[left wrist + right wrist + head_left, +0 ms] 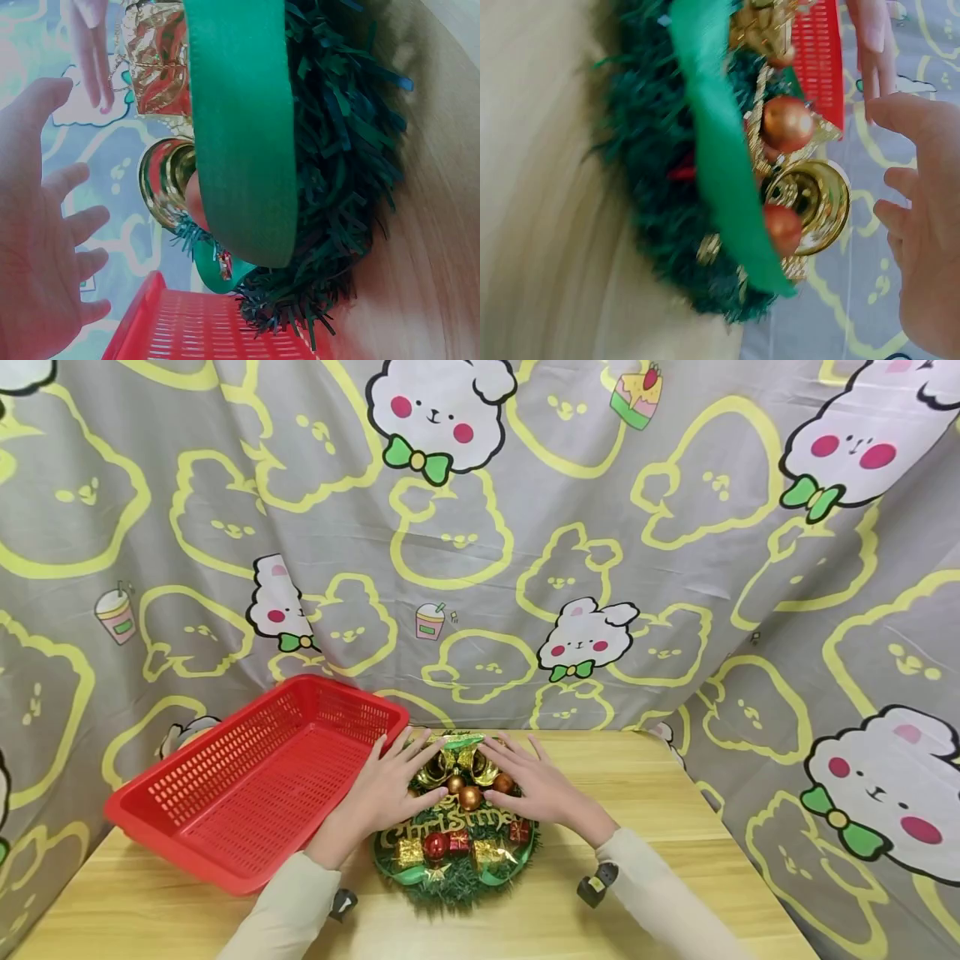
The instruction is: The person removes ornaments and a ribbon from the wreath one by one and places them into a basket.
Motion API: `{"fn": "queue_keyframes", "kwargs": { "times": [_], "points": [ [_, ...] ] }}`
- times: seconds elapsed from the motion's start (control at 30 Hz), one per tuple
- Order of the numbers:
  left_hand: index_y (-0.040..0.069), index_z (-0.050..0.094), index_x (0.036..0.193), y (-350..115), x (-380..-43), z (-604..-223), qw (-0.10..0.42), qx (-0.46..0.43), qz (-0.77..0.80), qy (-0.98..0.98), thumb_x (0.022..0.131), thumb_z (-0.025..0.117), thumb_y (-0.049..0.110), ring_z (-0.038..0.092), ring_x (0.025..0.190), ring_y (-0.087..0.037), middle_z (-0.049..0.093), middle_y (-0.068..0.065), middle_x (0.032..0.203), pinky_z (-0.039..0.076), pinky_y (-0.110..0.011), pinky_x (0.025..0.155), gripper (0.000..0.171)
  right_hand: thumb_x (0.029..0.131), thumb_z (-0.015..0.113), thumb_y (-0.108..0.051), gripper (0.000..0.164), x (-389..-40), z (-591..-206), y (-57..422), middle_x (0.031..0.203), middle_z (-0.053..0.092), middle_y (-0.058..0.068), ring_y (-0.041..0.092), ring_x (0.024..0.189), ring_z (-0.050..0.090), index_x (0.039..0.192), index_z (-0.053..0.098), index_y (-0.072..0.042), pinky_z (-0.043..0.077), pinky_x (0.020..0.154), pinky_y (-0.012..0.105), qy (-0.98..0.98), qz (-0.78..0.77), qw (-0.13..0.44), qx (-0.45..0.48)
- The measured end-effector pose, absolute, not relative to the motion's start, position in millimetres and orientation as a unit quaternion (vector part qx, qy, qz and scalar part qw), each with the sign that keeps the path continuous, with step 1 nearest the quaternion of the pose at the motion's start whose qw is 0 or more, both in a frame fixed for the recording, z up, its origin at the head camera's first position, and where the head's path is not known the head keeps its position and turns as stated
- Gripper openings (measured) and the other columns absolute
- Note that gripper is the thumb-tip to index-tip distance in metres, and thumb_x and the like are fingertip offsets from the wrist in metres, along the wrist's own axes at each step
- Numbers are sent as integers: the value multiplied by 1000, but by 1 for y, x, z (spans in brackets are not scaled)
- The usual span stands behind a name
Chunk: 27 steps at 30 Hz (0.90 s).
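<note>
A Christmas wreath (442, 881) of green tinsel lies on the table, with gold bells, copper baubles, small wrapped gifts and gold lettering. My left hand (393, 785) hovers over its upper left side, fingers spread. Over the upper right side is my right hand (536, 781), also with spread fingers and holding nothing. In the left wrist view a wide green ribbon (244, 135) crosses the tinsel, and the left fingers stand apart from it. The right wrist view shows a gold bell (817, 206) and a copper bauble (787, 124) near the right hand, with a gap between.
A red plastic basket (247, 877) with slotted walls stands left of the wreath, close to my left forearm. Behind the wooden table (645, 877) hangs a grey curtain (480, 552) with cartoon animals. Dark wrist cameras (597, 885) are strapped below both hands.
</note>
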<state>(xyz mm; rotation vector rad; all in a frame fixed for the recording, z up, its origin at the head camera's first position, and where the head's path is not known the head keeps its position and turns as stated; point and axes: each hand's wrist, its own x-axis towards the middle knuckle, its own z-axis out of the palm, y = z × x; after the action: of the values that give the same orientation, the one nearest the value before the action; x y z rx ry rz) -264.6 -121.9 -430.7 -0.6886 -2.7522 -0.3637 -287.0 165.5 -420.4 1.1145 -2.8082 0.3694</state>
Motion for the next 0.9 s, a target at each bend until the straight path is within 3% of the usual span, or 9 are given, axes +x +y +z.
{"fn": "queue_keyframes", "kwargs": {
  "times": [0.47,0.9],
  "points": [
    [28,32,161,-124,-265,-437,137,-245,-126,-951,94,56,66,17,157,-37,30,-5,167,14,-66,123,80,95,70,-37,70,-298,-458,207,159,44,14,35,154,29,154,44,-10,9,122,67,-911,180,90,359],
    [26,39,158,-124,-264,-440,148,-260,-124,-946,94,60,61,22,156,-39,35,-7,165,18,-67,121,77,92,72,-45,70,-285,-468,218,155,49,12,37,151,34,150,52,-12,11,121,67,-901,240,33,360]
  ]
}}
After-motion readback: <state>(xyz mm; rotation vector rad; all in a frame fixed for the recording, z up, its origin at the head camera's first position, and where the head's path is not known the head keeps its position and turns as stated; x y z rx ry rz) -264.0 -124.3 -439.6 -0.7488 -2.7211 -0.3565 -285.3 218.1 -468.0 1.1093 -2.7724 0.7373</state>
